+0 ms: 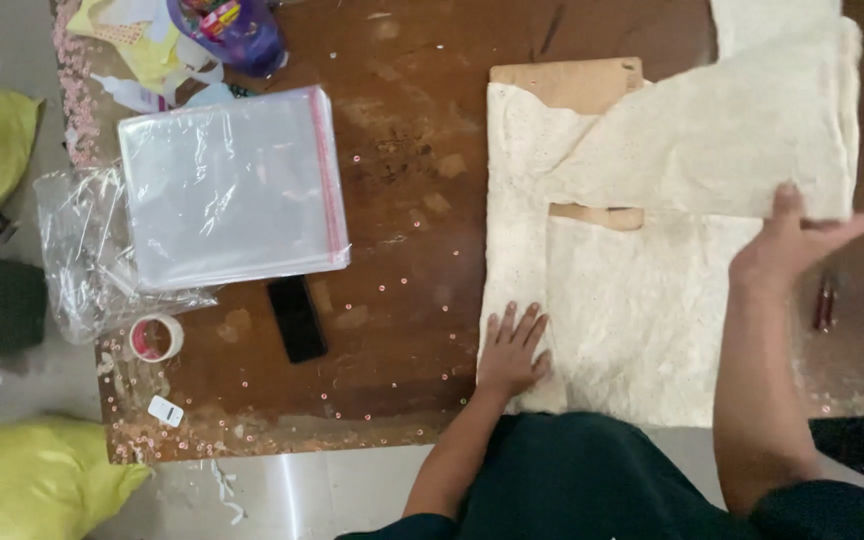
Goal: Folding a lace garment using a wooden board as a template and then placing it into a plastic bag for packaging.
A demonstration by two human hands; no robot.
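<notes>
So the left hand (512, 350) is lying flat, fingers spread, pressing down on the near-left edge of the cream fabric (642, 300) that's spread over the right half of the brown table (392, 200). The right hand (802, 235) is gripping the lower edge of a folded-over flap, thumb stretched out wide, fingers curled on the cloth. I can't tell how firmly it's pinching.

There's a cardboard board (567, 82) sitting under the cloth, poking out above the fold and peeking through a gap just left of the right hand's grip.

What I think could go wrong: only that one near corner is being pinned, so if the right hand is pulling the flap sideways, the far side could be dragging and bunching, and the board could be sliding out of line underneath. The table is also littered with tiny sequins (252, 420), which might be getting trapped under the fabric. A dark pen-like thing (825, 303) is lying just below the right hand's grip and could be snagging the cloth. The stack of clear bags (232, 185) and the phone (297, 318) are well left of the pressing hand, out of harm's way.
</notes>
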